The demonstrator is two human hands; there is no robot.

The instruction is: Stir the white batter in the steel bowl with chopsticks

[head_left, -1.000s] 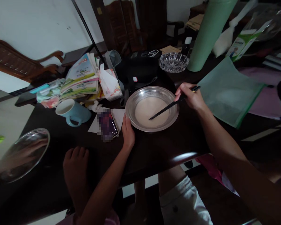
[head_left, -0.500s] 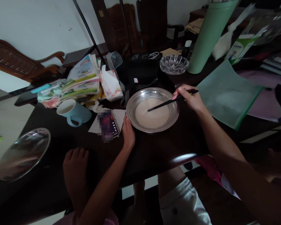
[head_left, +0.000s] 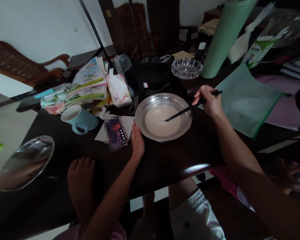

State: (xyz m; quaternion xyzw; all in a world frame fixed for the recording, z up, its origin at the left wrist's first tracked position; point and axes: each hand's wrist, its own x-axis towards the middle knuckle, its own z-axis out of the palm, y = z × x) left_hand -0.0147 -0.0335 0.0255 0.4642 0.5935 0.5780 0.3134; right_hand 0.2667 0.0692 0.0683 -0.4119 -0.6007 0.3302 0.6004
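A steel bowl with pale batter stands on the dark table. My left hand rests against the bowl's near-left rim, fingers curled on it. My right hand is closed round black chopsticks, whose tips dip into the batter near the bowl's middle. A phone lies on white paper just left of my left hand.
A blue mug, a pile of booklets, a glass ashtray, a green flask and a green folder surround the bowl. A steel lid lies far left. A bare foot rests on the table edge.
The chopstick tips have swept through the batter from the bowl's lower left, up and across to its middle. My right hand shifted slightly right. My left hand stayed on the rim.
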